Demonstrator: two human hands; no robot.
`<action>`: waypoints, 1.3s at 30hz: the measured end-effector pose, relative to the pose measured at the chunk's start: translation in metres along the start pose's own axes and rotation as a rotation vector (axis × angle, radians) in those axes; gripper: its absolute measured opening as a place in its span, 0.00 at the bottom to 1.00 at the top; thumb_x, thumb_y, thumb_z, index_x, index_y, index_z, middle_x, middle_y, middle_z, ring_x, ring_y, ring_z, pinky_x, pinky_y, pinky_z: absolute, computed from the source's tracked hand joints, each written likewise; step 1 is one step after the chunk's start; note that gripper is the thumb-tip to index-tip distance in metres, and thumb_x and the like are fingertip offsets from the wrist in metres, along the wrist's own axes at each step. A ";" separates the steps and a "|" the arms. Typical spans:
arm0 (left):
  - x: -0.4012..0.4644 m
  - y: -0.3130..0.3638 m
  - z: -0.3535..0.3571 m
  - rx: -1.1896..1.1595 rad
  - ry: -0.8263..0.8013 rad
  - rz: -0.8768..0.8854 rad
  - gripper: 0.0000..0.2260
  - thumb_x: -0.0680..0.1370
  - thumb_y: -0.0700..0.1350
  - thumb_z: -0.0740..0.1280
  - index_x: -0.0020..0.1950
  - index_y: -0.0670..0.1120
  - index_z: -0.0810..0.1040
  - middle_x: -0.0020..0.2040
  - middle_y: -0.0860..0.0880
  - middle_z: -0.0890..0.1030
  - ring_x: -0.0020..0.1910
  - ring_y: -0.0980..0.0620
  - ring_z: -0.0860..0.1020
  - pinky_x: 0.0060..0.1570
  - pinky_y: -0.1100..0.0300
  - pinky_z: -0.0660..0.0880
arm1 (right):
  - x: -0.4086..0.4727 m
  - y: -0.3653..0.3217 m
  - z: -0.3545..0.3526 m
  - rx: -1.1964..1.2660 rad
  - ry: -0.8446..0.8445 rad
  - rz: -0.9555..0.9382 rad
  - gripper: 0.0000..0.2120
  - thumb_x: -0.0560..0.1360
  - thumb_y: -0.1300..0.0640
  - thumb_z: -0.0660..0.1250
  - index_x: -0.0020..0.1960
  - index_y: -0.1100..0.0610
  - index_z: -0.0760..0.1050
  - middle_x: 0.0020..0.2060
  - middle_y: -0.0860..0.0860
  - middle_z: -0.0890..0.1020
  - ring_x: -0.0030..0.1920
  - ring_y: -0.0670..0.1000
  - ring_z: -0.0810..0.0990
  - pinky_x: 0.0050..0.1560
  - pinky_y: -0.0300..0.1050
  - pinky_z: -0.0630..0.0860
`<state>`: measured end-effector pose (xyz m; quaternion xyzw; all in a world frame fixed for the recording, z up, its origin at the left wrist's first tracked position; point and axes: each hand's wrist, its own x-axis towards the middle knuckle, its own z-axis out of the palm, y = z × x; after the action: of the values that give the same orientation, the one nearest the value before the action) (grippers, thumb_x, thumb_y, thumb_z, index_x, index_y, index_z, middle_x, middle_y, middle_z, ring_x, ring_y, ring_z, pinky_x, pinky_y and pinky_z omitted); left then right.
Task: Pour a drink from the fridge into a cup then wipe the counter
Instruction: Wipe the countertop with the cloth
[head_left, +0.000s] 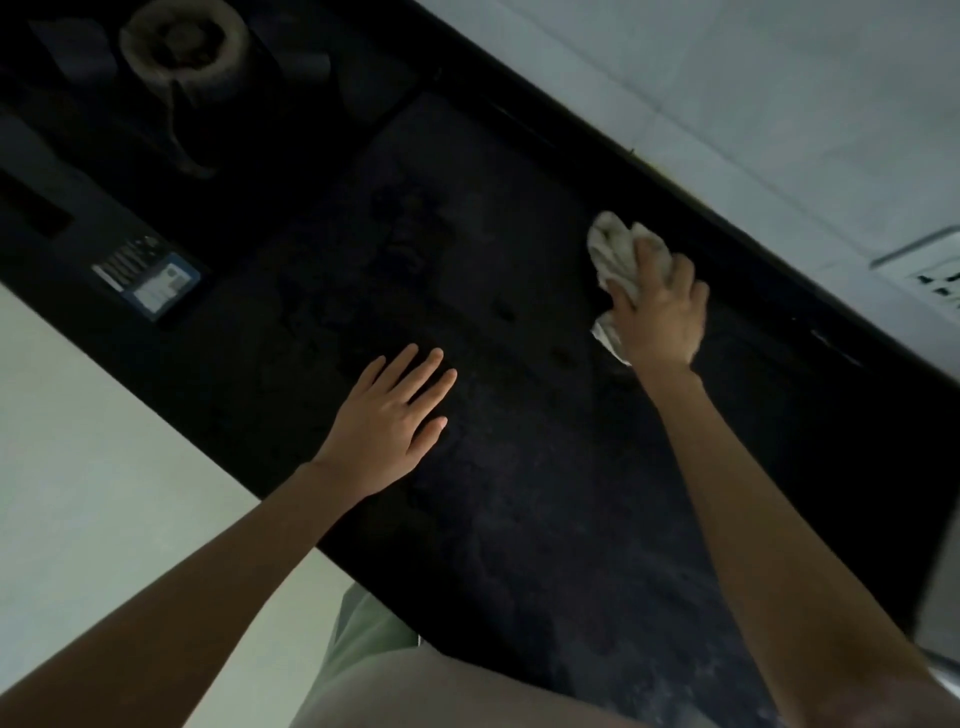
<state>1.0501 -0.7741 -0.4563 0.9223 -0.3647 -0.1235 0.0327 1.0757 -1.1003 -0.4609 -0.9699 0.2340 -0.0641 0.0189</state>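
A dark stone counter (519, 493) runs diagonally across the view. My right hand (660, 312) grips a crumpled white cloth (615, 254) and presses it on the counter near the back wall. My left hand (395, 415) lies flat on the counter with straight, spread fingers, holding nothing. No cup or drink container shows clearly in the dim light.
A round dark vessel (182, 47) stands at the far left end of the counter, with other dim shapes around it. A small label card (150, 280) lies near the front edge. A tiled wall (727, 104) borders the back, with a wall socket (930, 275) at right.
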 end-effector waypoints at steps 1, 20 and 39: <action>0.000 0.000 0.000 -0.001 -0.001 0.000 0.24 0.80 0.56 0.52 0.73 0.48 0.67 0.74 0.46 0.65 0.73 0.43 0.63 0.70 0.43 0.63 | -0.004 0.003 0.000 -0.004 -0.002 0.024 0.26 0.77 0.45 0.62 0.73 0.50 0.64 0.65 0.62 0.70 0.54 0.65 0.72 0.53 0.55 0.71; -0.001 0.001 0.007 -0.023 0.080 -0.014 0.23 0.80 0.55 0.54 0.73 0.50 0.68 0.74 0.47 0.66 0.73 0.44 0.63 0.70 0.44 0.64 | 0.112 -0.104 0.023 -0.032 -0.127 -0.235 0.31 0.76 0.45 0.61 0.76 0.50 0.54 0.67 0.61 0.65 0.61 0.64 0.69 0.59 0.54 0.67; -0.002 0.000 0.010 -0.035 0.140 -0.023 0.22 0.80 0.55 0.55 0.73 0.51 0.67 0.75 0.48 0.65 0.74 0.45 0.63 0.70 0.46 0.64 | 0.139 -0.186 0.028 -0.056 -0.077 -0.266 0.28 0.78 0.44 0.58 0.75 0.49 0.55 0.67 0.60 0.65 0.59 0.63 0.68 0.55 0.56 0.70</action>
<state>1.0463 -0.7723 -0.4660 0.9322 -0.3486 -0.0654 0.0728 1.2860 -0.9979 -0.4598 -0.9943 0.1041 -0.0224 -0.0078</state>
